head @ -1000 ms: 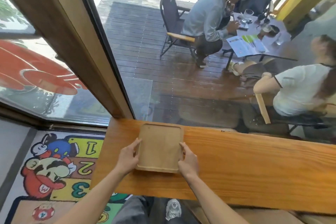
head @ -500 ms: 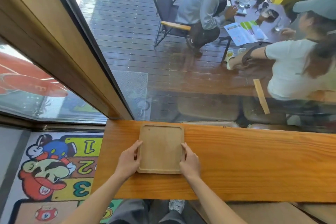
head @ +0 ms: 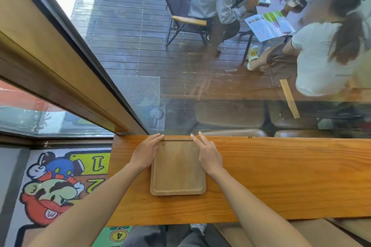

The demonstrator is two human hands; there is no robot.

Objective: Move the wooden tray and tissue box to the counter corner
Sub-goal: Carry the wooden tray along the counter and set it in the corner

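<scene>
The square wooden tray (head: 177,168) lies flat near the left end of the wooden counter (head: 281,178), with its far edge at the counter's back edge by the window. My left hand (head: 145,152) clasps the tray's left side, fingers reaching the far left corner. Over the far right corner lies my right hand (head: 208,154), two fingers stretched to the rim. No tissue box is in view.
Window glass (head: 180,86) rises right behind the counter, with a slanted wooden frame post (head: 60,62) to the left. Outside, people sit at a table (head: 281,6); brown stools (head: 230,114) stand below. A cartoon floor mat (head: 56,182) lies left of the counter's end.
Both hands slid from the tray's middle sides up to its far corners. The tray now sits tight against the counter's back edge by the window.
</scene>
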